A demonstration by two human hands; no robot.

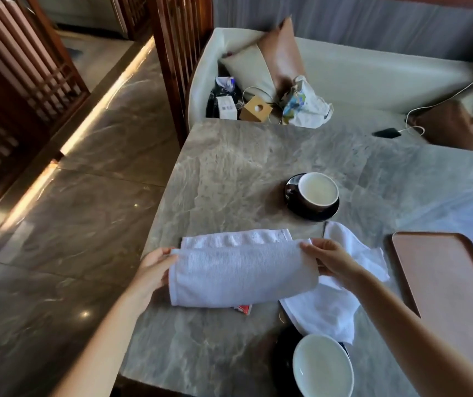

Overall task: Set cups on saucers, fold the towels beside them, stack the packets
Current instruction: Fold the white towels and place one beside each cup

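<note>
A white towel point(241, 267) lies partly folded on the grey marble table point(229, 167). My left hand point(155, 267) pinches its left end and my right hand point(330, 260) pinches its right end, lifting the near layer over the far one. A second white towel point(332, 305) lies crumpled under my right hand. A red packet point(242, 308) peeks out from under the folded towel. One dark cup point(318, 191) with a white inside sits on a dark saucer point(295, 209) further back. Another cup point(322, 365) stands on a dark saucer point(282, 359) at the near edge.
A brown tray point(444, 276) lies at the right. A phone point(386, 132) on a white cable rests at the far right of the table. Behind the table a cream sofa point(372, 73) holds cushions, a wooden tissue box point(256, 109) and a plastic bag point(305, 104). The table's left edge drops to floor.
</note>
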